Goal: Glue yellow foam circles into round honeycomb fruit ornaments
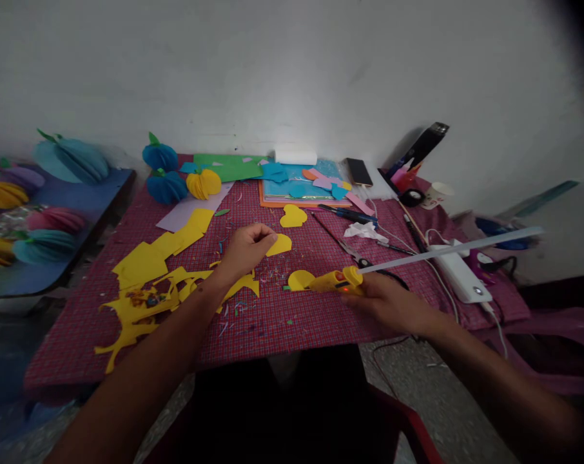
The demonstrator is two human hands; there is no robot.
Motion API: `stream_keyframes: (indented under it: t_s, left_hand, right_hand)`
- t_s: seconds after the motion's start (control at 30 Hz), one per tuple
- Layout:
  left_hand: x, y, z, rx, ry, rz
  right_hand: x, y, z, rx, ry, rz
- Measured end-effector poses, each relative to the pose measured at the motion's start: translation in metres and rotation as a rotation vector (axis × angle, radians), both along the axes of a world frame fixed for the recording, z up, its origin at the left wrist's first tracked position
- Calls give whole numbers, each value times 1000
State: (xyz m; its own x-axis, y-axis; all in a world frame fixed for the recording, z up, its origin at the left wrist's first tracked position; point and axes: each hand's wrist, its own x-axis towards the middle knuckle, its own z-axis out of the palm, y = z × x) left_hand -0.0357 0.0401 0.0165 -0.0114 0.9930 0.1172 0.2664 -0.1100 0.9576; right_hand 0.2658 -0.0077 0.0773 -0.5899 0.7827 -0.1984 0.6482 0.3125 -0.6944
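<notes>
My right hand is wrapped round a yellow glue gun, with a long whitish glue stick jutting out of its back. The gun's nozzle lies at a rounded yellow paper piece with a small green bit at its left edge; whether they touch I cannot tell. My left hand pinches the edge of another yellow paper cutout, partly hidden behind the fingers. A third yellow cutout rests on the red checked cloth beyond the hands.
Yellow paper scraps and sheets spread to the left. Paper pumpkins stand behind them, more on a blue table. Scissors, a white power strip, cables and a phone are to the right.
</notes>
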Motion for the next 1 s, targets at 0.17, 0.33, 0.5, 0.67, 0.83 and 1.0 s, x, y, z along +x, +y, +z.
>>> stream_keyframes:
  t_s: [0.17, 0.33, 0.5, 0.67, 0.83, 1.0]
  left_hand:
    - [0, 1, -1, 7, -5, -7]
    - [0, 1, -1, 2, 0, -5]
    - [1, 0, 0, 3, -8, -9]
    - [0, 1, -2, 3, 1, -5]
    - [1, 1, -1, 6, -5, -4]
    - [0, 1, -2, -4, -10, -10]
  right_hand:
    - [-5, -1, -1, -10, -14, 0]
    - [-10, -1, 0, -25, 6, 29]
    - [-17, -1, 0, -56, 39, 47]
    - [-19, 0, -4, -60, 53, 44]
    - [-21, 1, -7, -78, 54, 55]
    - [-22, 1, -6, -84, 40, 46]
